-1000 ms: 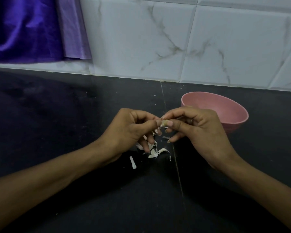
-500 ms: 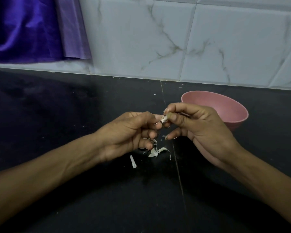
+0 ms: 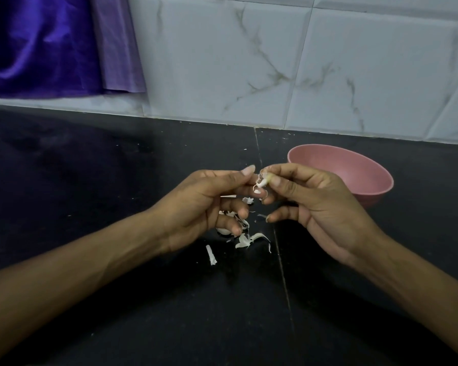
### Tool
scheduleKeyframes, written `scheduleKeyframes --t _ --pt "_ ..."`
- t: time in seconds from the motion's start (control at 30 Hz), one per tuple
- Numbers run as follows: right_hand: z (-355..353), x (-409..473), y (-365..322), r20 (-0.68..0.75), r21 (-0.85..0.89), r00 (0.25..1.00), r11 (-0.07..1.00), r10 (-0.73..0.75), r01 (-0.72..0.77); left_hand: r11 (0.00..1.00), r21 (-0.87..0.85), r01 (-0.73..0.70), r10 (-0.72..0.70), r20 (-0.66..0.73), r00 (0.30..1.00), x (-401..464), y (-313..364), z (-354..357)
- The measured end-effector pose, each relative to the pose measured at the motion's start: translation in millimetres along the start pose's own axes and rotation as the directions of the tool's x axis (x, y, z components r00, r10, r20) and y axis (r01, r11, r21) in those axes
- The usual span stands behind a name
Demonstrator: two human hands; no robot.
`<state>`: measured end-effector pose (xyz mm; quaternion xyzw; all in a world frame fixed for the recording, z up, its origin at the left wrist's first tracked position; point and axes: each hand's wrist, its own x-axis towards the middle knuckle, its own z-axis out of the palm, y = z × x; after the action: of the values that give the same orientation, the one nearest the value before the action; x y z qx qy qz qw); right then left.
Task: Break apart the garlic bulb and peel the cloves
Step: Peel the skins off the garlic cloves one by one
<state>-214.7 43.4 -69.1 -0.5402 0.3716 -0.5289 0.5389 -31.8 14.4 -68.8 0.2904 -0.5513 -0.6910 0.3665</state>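
Evidently the peeling is well underway: thin, papery white skins (image 3: pixel 245 240) litter the black bench (image 3: pixel 117 180) just below the hands. The right hand (image 3: pixel 310 207) makes a narrow grip, pinching a small pale garlic clove (image 3: pixel 264 182) with a curl of skin hanging off. The left hand (image 3: pixel 209 204) pinches that skin beside it. Behind the grip sits a smooth pink bowl (image 3: pixel 368 175), its contents hidden.

No writing, label, brand, number or sign can be read anywhere here (the only markings are grey veins in the wall tiles (image 3: pixel 275 62), which spell nothing). The pink bowl (image 3: pixel 365 178) is plain, and so is the purple cloth (image 3: pixel 37 43).
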Motion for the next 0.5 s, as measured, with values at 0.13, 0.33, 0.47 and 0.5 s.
scheduleKeyframes --t 0.13,0.33,0.47,0.5 --pt "0.6 -0.4 0.8 -0.005 -0.017 1.0 1.0 0.012 -0.012 0.995 0.097 -0.027 0.033 -0.062 0.998 -0.5 -2.8 -0.6" --pt "-0.8 -1.6 -0.2 0.015 -0.033 0.999 0.999 0.029 -0.029 0.998 0.064 0.007 0.0 -0.102 0.995 1.1 -5.7 -1.3" --pt "0.3 -0.4 -0.8 -0.006 -0.033 1.0 0.999 0.029 -0.03 1.0 -0.002 0.024 -0.024 -0.073 0.997 2.6 -5.6 -0.7" --pt "0.5 -0.3 -0.8 -0.018 -0.037 1.0 0.999 0.025 -0.026 1.0 -0.009 0.025 -0.026 -0.067 0.997 2.9 -5.6 -0.6"
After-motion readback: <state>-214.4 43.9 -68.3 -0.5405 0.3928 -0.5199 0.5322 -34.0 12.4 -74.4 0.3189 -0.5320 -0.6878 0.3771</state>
